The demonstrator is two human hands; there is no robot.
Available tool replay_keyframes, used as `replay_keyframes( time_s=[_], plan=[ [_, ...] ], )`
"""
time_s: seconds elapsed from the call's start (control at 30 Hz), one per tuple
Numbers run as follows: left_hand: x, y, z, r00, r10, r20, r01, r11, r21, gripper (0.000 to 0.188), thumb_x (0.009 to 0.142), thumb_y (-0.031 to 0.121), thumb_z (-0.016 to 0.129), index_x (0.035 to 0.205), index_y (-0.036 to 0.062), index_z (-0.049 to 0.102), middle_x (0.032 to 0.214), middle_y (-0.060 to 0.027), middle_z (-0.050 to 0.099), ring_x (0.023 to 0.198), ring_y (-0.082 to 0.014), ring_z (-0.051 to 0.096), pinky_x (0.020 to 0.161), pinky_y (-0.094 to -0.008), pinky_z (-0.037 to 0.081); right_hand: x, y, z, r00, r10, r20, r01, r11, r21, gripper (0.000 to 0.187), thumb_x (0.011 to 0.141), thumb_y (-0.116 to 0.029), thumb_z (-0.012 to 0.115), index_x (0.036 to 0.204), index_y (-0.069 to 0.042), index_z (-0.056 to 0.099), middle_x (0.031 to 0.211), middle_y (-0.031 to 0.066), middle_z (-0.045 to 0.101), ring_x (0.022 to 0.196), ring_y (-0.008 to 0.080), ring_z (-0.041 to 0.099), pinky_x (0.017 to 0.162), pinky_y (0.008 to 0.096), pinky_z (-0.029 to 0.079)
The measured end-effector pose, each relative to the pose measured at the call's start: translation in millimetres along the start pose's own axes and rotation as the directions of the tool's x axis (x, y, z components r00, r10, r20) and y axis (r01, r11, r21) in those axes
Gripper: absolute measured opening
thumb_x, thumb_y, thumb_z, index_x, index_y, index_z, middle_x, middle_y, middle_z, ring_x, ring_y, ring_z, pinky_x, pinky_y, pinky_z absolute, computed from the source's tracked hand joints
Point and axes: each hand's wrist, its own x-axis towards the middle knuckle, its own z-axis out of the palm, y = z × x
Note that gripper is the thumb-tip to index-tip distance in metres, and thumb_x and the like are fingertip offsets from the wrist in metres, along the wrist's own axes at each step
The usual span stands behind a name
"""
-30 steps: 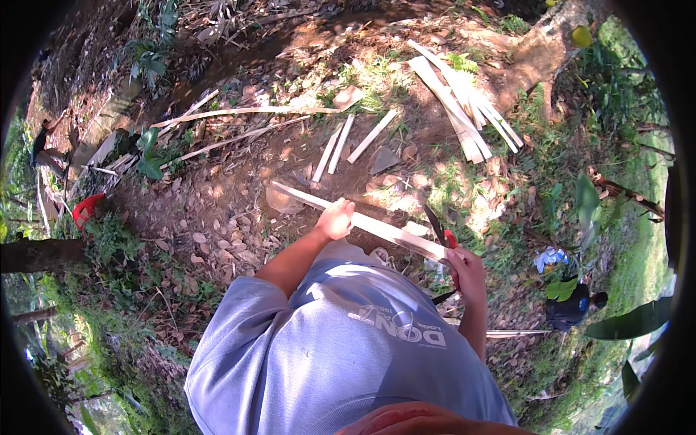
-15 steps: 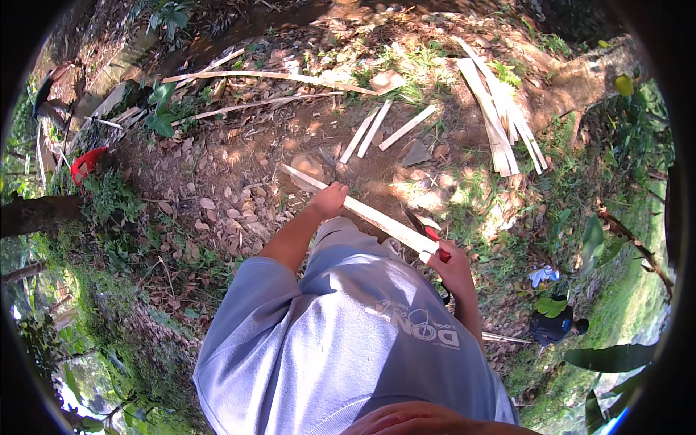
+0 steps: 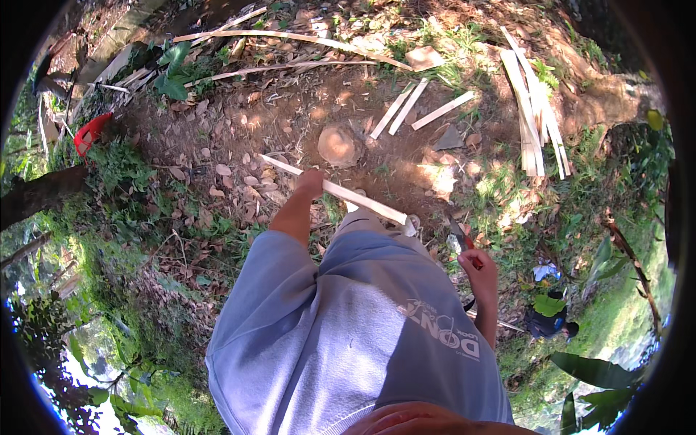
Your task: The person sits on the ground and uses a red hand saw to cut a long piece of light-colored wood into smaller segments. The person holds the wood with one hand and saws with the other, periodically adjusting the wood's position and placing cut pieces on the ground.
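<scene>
My left hand (image 3: 310, 184) is closed around a long, flat, pale wooden strip (image 3: 368, 205), which slants in front of my body. Its far end points up and left, the near end down and right by my leg. In my right hand (image 3: 480, 274) is a knife (image 3: 459, 235) with a red handle, its blade pointing up and away. The knife is apart from the strip, off to the right. Just beyond the strip, a round tree stump (image 3: 338, 146) shows its cut top on the dirt.
Beyond the stump lie several short pale strips (image 3: 441, 111) and a dark flat stone (image 3: 449, 138). A pile of longer strips (image 3: 523, 109) rests at the far right. Long thin strips (image 3: 290, 36) cross the far ground. A red object (image 3: 90, 135) lies left; another person (image 3: 547, 319) is at right.
My right hand has come off the strip's near end and moved right and nearer with the knife. My left hand and the strip have shifted left. The whole view has turned slightly.
</scene>
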Motion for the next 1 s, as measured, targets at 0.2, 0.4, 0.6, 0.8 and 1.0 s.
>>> replay_keyframes(
  time_s=[0.2,0.4,0.6,0.8,1.0],
  plan=[
    [-6,-22,23,0.991,-0.088,0.100,0.094,0.994,-0.057,0.032,0.084,0.013,0.077,0.116,0.0169,0.075,0.122,-0.0102,0.074,0.119,-0.0328,0.070,0.101,-0.0461,0.058,-4,42,-11,1.000,0.017,0.019,-0.018,0.999,0.046,0.019,0.097,-0.020,0.079,0.094,-0.002,0.071,0.073,-0.0094,0.051,0.068,0.0025,0.041,0.061,0.0232,0.031],
    [-15,-24,39,0.981,-0.141,0.135,0.162,0.973,-0.161,0.033,0.084,0.014,0.077,0.116,0.0170,0.076,0.125,-0.0100,0.074,0.120,-0.0301,0.070,0.099,-0.0446,0.058,-7,74,-27,0.957,0.284,0.052,-0.289,0.938,0.190,0.017,0.101,-0.017,0.073,0.090,-0.004,0.069,0.067,-0.0047,0.057,0.054,0.0032,0.049,0.048,0.0225,0.038],
    [-10,-44,23,0.966,-0.238,0.097,0.250,0.958,-0.137,0.033,0.088,0.023,0.077,0.120,0.0145,0.075,0.128,-0.0103,0.073,0.122,-0.0311,0.070,0.101,-0.0458,0.057,-8,145,-19,0.913,0.408,0.001,-0.392,0.877,0.277,0.022,0.105,-0.020,0.068,0.086,-0.008,0.066,0.058,-0.0069,0.046,0.043,0.0027,0.036,0.039,0.0233,0.027],
    [20,-51,-16,0.958,-0.283,0.041,0.285,0.957,-0.061,0.038,0.088,0.027,0.079,0.123,0.0122,0.075,0.125,-0.0119,0.075,0.120,-0.0315,0.071,0.101,-0.0461,0.057,-29,246,-10,0.877,0.472,-0.086,-0.451,0.873,0.188,0.031,0.104,-0.026,0.070,0.077,-0.012,0.065,0.053,-0.0080,0.042,0.039,0.0043,0.036,0.037,0.0248,0.026],
    [55,-43,-37,0.959,-0.283,0.030,0.284,0.953,-0.100,0.038,0.087,0.027,0.082,0.122,0.0135,0.077,0.126,-0.0123,0.075,0.118,-0.0306,0.072,0.099,-0.0456,0.059,-79,344,-10,0.866,0.440,-0.237,-0.457,0.889,-0.019,0.021,0.099,-0.025,0.073,0.089,-0.006,0.077,0.062,-0.0017,0.059,0.053,0.0087,0.051,0.049,0.0295,0.036]
  ],
)
